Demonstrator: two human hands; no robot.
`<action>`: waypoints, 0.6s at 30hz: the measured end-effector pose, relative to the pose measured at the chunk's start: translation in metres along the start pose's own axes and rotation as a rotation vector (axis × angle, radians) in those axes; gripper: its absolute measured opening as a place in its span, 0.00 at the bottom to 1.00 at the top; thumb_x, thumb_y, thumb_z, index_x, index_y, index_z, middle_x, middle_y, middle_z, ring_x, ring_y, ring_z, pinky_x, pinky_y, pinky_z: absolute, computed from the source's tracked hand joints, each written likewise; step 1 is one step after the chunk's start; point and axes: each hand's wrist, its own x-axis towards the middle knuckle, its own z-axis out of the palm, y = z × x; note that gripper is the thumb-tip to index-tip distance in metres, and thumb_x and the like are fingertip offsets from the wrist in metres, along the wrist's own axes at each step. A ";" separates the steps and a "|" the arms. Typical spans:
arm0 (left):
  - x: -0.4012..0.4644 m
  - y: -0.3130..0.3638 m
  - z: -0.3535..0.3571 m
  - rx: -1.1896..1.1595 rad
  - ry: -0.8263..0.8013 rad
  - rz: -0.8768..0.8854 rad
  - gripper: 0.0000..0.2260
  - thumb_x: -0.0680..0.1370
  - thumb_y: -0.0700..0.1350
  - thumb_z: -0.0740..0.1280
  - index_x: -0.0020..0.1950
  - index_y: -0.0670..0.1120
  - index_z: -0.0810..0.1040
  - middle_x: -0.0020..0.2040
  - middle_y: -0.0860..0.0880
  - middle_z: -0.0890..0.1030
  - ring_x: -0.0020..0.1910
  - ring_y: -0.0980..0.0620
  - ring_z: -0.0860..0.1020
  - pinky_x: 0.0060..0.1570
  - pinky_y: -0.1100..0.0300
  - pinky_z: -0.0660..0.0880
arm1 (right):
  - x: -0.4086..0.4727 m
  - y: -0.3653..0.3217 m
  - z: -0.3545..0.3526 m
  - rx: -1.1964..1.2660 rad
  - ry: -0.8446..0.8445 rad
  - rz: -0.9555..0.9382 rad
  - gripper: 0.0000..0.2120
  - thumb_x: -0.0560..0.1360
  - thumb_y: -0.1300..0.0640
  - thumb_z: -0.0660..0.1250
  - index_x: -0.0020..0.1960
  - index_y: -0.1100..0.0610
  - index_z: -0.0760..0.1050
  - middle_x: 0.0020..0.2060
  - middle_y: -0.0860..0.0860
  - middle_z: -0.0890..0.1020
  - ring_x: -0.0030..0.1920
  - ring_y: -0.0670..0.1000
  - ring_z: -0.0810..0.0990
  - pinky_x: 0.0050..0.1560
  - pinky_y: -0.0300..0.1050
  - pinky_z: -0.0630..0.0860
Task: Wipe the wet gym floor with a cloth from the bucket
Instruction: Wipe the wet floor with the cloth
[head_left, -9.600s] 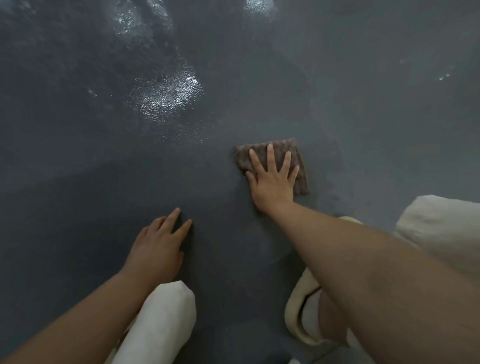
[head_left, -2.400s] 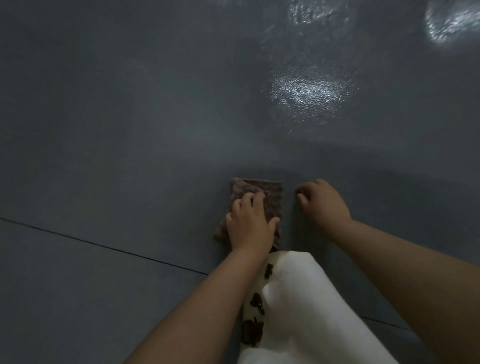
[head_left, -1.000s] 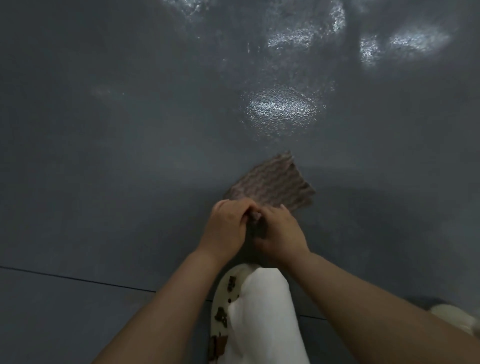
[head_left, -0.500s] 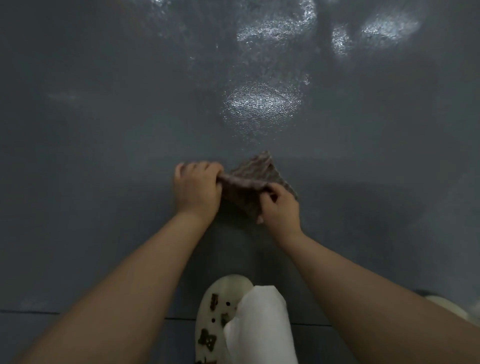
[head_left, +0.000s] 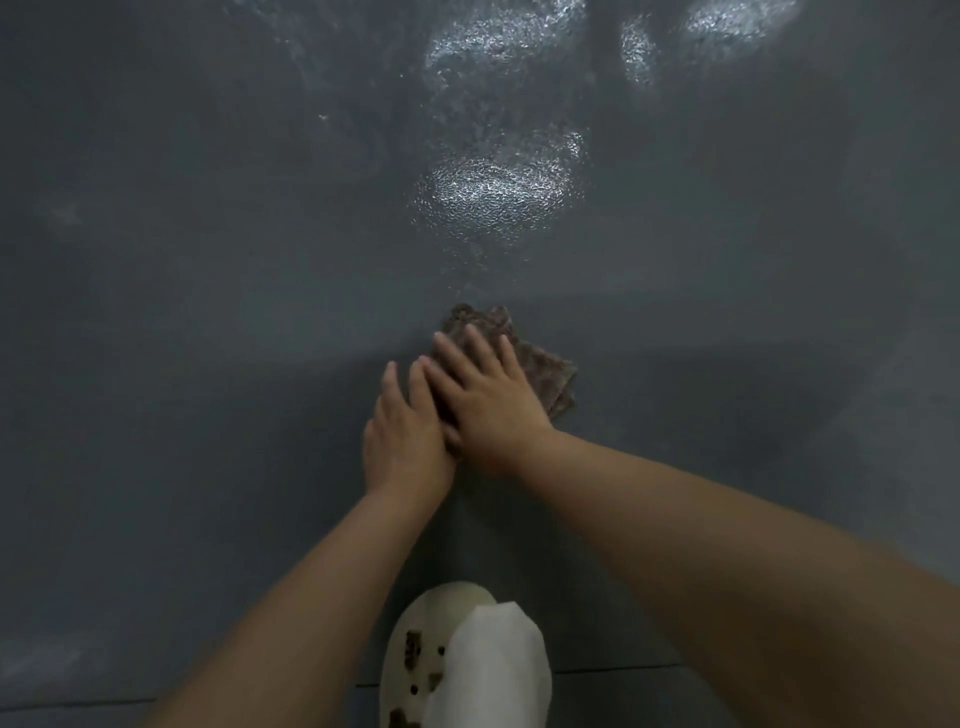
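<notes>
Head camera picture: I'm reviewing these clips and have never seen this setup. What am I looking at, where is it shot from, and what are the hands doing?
There is no machine here. A person wears a wide-angle camera on the head, so you look forward and down along their bare arms to the floor.

The grey floor shines with wet patches farther ahead. A brown patterned cloth lies on it. The right hand lies on the cloth with straight, spread fingers, pressing rather than gripping. The left hand lies flat beside it, fingers also straight; its fingertips reach the cloth's near edge, partly tucked under the right hand.

At the bottom you see a pale shoe with dark marks and a white trouser leg. No bucket is in view.
</notes>
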 end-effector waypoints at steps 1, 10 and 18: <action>-0.001 -0.002 0.000 -0.015 -0.011 -0.027 0.41 0.75 0.48 0.69 0.77 0.46 0.44 0.77 0.41 0.45 0.75 0.42 0.54 0.71 0.50 0.58 | 0.004 0.001 0.004 -0.063 -0.082 -0.034 0.32 0.78 0.40 0.52 0.78 0.48 0.45 0.77 0.51 0.43 0.75 0.61 0.38 0.71 0.64 0.36; -0.018 0.028 0.009 0.206 -0.115 0.159 0.47 0.74 0.55 0.69 0.76 0.51 0.36 0.75 0.43 0.35 0.76 0.43 0.45 0.73 0.52 0.50 | -0.018 0.059 0.012 -0.008 0.123 0.203 0.24 0.80 0.43 0.47 0.76 0.39 0.51 0.77 0.46 0.49 0.77 0.54 0.43 0.72 0.59 0.36; -0.038 0.056 0.027 0.328 -0.247 0.356 0.39 0.77 0.52 0.66 0.77 0.52 0.42 0.76 0.43 0.36 0.76 0.43 0.40 0.73 0.50 0.46 | -0.113 0.158 0.016 0.177 0.239 0.982 0.24 0.81 0.45 0.50 0.75 0.38 0.49 0.77 0.46 0.46 0.77 0.51 0.42 0.69 0.72 0.42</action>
